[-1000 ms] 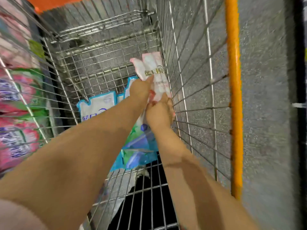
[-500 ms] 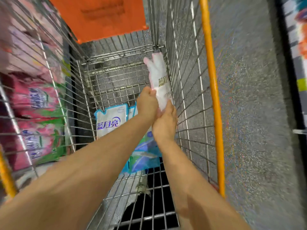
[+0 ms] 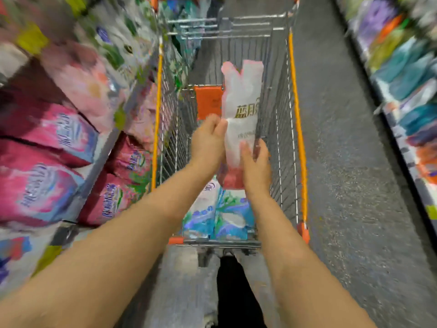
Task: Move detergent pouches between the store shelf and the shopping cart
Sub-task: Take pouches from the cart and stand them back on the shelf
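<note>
I hold a white and pink detergent pouch [image 3: 241,110] upright above the wire shopping cart [image 3: 296,129]. My left hand [image 3: 208,140] grips its left edge at mid height. My right hand [image 3: 255,162] clasps its lower right side, thumb on the front. Two blue and white pouches [image 3: 220,214] lie on the cart floor near the front end, under my hands. The store shelf [image 3: 71,138] on the left is stacked with pink pouches.
An orange flap [image 3: 208,100] hangs inside the cart's far part. A second shelf of mixed packs [image 3: 406,67] runs along the right. Grey floor [image 3: 343,162] lies between it and the cart. Much of the frame is motion-blurred.
Both hands have lifted the white and pink pouch up out of the cart's bottom. My view has tilted up, now showing the whole cart and both shelves.
</note>
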`<state>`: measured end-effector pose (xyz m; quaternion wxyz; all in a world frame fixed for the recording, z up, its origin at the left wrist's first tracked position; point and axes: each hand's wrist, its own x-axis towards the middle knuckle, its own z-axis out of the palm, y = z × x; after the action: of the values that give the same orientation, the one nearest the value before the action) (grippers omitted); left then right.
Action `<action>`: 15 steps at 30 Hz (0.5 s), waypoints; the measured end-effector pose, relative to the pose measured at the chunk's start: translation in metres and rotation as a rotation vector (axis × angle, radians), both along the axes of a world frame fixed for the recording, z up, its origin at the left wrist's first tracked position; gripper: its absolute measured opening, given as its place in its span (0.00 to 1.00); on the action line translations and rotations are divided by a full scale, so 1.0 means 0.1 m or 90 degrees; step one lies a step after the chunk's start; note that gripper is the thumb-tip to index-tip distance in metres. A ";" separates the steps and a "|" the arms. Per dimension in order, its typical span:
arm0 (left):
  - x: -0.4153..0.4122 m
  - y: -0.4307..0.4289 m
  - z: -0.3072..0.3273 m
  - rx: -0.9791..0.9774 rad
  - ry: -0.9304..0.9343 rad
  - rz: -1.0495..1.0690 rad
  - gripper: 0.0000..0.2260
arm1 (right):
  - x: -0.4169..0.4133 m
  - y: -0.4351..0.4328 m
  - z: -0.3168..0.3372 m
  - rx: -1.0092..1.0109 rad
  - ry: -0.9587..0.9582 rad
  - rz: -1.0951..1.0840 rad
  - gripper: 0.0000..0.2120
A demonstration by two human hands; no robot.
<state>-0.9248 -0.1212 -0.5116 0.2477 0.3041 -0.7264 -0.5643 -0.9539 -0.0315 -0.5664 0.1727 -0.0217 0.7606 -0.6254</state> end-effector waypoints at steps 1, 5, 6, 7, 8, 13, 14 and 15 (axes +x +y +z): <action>0.16 0.01 0.22 -0.029 0.020 -0.004 0.14 | 0.11 0.03 0.18 -0.051 -0.009 0.031 0.28; 0.76 0.13 1.10 -0.105 0.117 0.018 0.16 | 0.57 0.09 0.92 -0.213 0.012 0.147 0.19; 0.91 0.17 1.32 -0.099 0.140 0.036 0.15 | 0.69 0.10 1.13 -0.249 0.030 0.158 0.19; 1.07 0.22 1.54 -0.094 0.165 0.052 0.14 | 0.81 0.11 1.34 -0.283 0.057 0.161 0.19; 1.23 0.26 1.77 -0.095 0.189 0.064 0.14 | 0.93 0.10 1.56 -0.315 0.083 0.163 0.18; 2.19 0.52 2.71 -0.180 0.302 0.091 0.10 | 1.61 0.06 2.49 -0.437 0.168 0.222 0.27; 2.39 0.57 2.86 -0.192 0.310 0.101 0.10 | 1.77 0.04 2.64 -0.461 0.169 0.247 0.25; 2.59 0.62 2.99 -0.214 0.310 0.121 0.09 | 1.95 0.04 2.78 -0.487 0.156 0.275 0.23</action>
<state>-0.6658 -0.0591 -0.2128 0.5129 0.1816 -0.6974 -0.4665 -0.7590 -0.0273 -0.2886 0.1873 -0.3161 0.4678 -0.8038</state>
